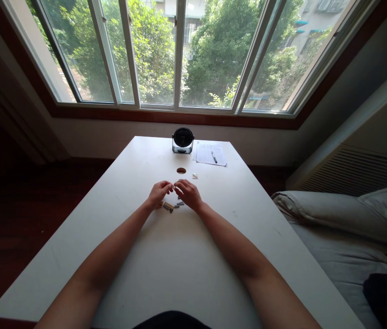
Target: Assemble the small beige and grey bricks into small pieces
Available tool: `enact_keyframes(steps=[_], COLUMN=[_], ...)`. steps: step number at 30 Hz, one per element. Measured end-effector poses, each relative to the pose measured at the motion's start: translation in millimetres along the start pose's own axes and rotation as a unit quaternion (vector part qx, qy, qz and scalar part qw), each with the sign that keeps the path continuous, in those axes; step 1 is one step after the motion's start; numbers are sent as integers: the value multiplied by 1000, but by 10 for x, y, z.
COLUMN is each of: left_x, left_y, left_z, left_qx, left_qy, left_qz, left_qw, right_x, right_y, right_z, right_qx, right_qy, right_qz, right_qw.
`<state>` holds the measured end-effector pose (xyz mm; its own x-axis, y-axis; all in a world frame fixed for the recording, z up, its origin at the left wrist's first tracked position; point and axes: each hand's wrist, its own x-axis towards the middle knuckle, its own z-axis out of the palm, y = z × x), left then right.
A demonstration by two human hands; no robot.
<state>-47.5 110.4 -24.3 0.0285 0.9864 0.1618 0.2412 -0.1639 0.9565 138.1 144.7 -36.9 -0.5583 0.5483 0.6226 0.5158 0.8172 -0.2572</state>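
My left hand (159,193) and my right hand (188,193) meet above a white table (121,228), their fingertips pinching a small light-coloured plastic piece (174,186) between them. Just below my hands lies a short row of small grey and tan toy bricks (170,206), partly hidden by my right hand. Farther forward, a small white piece (195,176) rests beyond my right fingers. A round brown-rimmed hole (181,170) is set in the tabletop just ahead of my hands.
A small black round fan (183,140) and a sheet of paper (210,154) with a pen (214,156) stand at the table's far edge beneath a wide window (180,55). A grey-covered bed (337,224) runs along the right side.
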Motion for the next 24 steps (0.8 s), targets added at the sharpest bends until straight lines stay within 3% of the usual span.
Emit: enact_keyframes(steps=[7, 14, 24], left_x=[-21, -82, -96], left_y=[-9, 2, -12], left_z=[21, -9, -30], left_qx=[105, 225, 282], left_qy=[12, 42, 52], left_qz=[46, 138, 181], left_qw=[993, 964, 941], right_x=[12, 1, -6], right_y=[29, 60, 46], right_z=[19, 48, 64], right_qx=[5, 7, 25], right_qy=[11, 25, 16], right_qz=[10, 22, 22], right_qw=[1000, 999, 999])
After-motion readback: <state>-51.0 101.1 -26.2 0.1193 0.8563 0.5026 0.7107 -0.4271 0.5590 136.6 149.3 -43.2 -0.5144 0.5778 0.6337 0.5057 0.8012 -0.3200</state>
